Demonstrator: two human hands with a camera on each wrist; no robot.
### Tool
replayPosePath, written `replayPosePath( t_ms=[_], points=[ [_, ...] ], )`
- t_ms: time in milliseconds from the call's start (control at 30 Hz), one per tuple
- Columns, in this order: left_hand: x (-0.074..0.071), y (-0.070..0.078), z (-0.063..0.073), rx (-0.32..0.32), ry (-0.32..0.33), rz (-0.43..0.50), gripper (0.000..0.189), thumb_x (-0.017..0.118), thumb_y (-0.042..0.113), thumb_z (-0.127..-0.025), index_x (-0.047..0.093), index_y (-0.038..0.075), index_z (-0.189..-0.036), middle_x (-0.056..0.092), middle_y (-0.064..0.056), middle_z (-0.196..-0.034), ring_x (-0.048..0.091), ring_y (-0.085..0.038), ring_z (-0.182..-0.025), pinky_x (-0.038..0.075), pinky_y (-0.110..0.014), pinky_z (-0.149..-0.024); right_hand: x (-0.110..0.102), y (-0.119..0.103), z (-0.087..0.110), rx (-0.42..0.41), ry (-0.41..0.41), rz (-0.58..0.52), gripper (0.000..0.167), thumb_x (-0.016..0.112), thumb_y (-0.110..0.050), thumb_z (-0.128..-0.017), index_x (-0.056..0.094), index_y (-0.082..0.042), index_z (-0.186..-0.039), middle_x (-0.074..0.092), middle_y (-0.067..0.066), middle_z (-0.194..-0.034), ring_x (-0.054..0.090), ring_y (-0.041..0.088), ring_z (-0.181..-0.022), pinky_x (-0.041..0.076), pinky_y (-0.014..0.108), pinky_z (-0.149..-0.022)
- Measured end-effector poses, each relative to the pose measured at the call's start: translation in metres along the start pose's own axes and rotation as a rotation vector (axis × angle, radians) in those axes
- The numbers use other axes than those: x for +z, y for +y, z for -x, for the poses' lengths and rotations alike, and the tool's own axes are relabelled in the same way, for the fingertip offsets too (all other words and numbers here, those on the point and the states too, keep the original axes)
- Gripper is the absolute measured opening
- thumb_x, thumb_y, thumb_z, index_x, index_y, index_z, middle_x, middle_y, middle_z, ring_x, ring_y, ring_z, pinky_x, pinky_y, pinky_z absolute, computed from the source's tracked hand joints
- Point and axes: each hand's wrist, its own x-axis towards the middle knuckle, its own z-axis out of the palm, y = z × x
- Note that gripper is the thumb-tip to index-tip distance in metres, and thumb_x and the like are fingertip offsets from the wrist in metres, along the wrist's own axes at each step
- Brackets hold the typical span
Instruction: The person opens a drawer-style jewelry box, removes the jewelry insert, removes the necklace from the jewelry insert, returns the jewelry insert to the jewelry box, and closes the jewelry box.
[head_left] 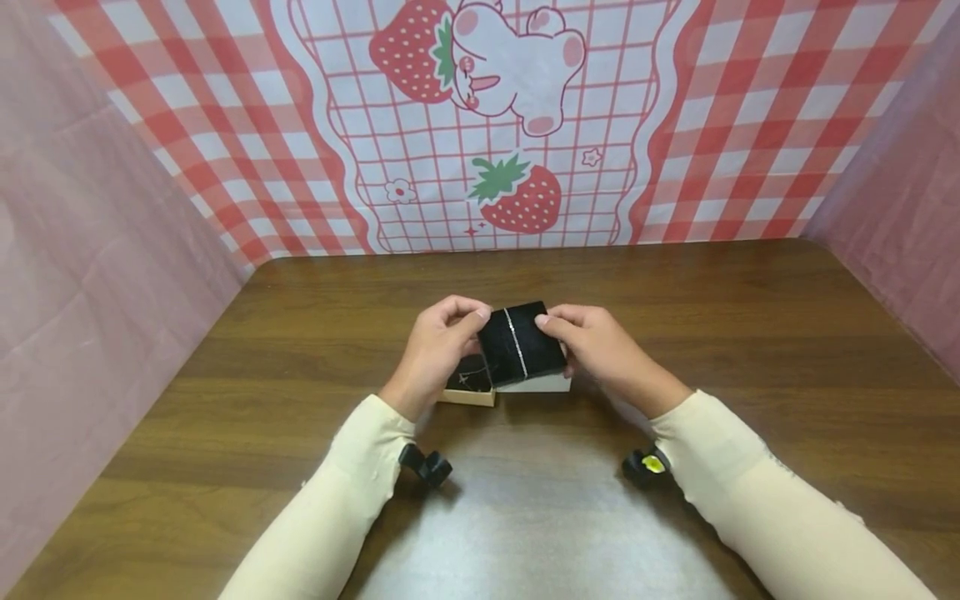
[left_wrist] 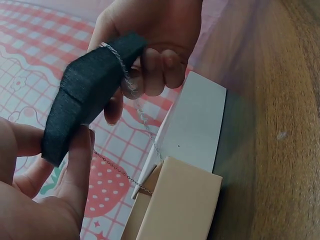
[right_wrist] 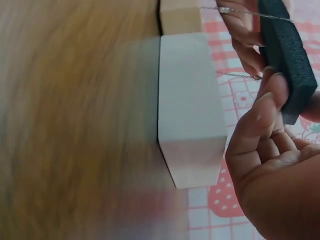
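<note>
A black foam jewelry pad (head_left: 517, 343) is held up off the table, tilted, with a silver chain (head_left: 516, 342) running across its face. My left hand (head_left: 448, 340) pinches its left edge between thumb and fingers, and my right hand (head_left: 592, 343) grips the right edge. Strands of the chain (left_wrist: 143, 117) hang down behind the pad toward the boxes; where they end is hidden. Below the pad stand a tan box (left_wrist: 182, 200) and a white box (right_wrist: 190, 87), side by side. Inside the tan one, black lining (head_left: 468, 373) shows with a small silver piece on it.
The boxes stand on a brown wood-grain table (head_left: 510, 500). Behind its far edge hangs a red-and-white checked cloth (head_left: 495, 125) with strawberries. Pink fabric (head_left: 97, 208) closes off both sides. A black wrist camera (head_left: 426, 465) sits at each cuff.
</note>
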Motion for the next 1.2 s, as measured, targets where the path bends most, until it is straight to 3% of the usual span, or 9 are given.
replayPosePath(
  t_ms=[133,333,533,767,1000,1200],
  points=[
    [0.003,0.001,-0.001,-0.022,0.002,0.038,0.018,0.058,0.011,-0.100,0.064,-0.006,-0.103,0.064,-0.011,-0.105,0.065,-0.015,-0.078,0.057,-0.031,-0.072,-0.001,0.000,0.001,0.056,-0.042,-0.193,0.022,0.057,-0.019,-0.101,0.064,0.001,-0.097,0.062,0.001,-0.074,0.055,0.010,-0.062,0.046,0.027,-0.052],
    [0.005,0.001,-0.003,-0.031,-0.007,0.146,0.025,0.047,0.022,-0.106,0.059,0.001,-0.099,0.061,-0.007,-0.090,0.063,-0.014,-0.074,0.054,-0.028,-0.064,-0.005,0.000,0.003,0.091,-0.051,-0.391,0.016,0.053,-0.016,-0.103,0.062,-0.007,-0.093,0.061,0.000,-0.071,0.053,0.009,-0.060,0.046,0.026,-0.053],
    [0.002,-0.001,-0.002,-0.002,-0.036,0.104,0.028,0.046,0.022,-0.106,0.060,-0.001,-0.097,0.063,-0.009,-0.086,0.064,-0.019,-0.073,0.055,-0.029,-0.062,-0.011,-0.005,0.004,0.098,-0.026,-0.555,0.018,0.052,-0.018,-0.104,0.065,-0.008,-0.096,0.069,0.003,-0.077,0.058,0.012,-0.062,0.046,0.025,-0.053],
    [0.000,-0.002,0.000,-0.010,-0.053,0.050,0.033,0.047,0.024,-0.106,0.061,-0.005,-0.098,0.065,-0.011,-0.084,0.066,-0.020,-0.072,0.054,-0.029,-0.063,-0.018,-0.012,0.005,0.063,-0.014,-0.600,0.018,0.053,-0.019,-0.105,0.061,-0.004,-0.104,0.071,0.005,-0.081,0.060,0.013,-0.064,0.048,0.024,-0.053],
    [0.001,-0.001,0.001,0.011,-0.075,0.031,0.028,0.051,0.020,-0.104,0.062,-0.006,-0.098,0.065,-0.014,-0.087,0.066,-0.020,-0.073,0.054,-0.029,-0.063,-0.023,-0.023,0.007,0.042,-0.013,-0.579,0.021,0.054,-0.021,-0.104,0.058,-0.001,-0.111,0.071,0.005,-0.083,0.061,0.013,-0.066,0.047,0.025,-0.055],
    [0.003,0.000,0.004,0.026,-0.087,-0.009,0.030,0.054,0.017,-0.103,0.059,-0.013,-0.101,0.066,-0.012,-0.083,0.067,-0.020,-0.072,0.054,-0.029,-0.063,-0.024,-0.028,0.008,0.014,-0.021,-0.597,0.020,0.054,-0.020,-0.104,0.059,-0.001,-0.107,0.071,0.007,-0.084,0.061,0.014,-0.066,0.048,0.026,-0.055]
  ],
)
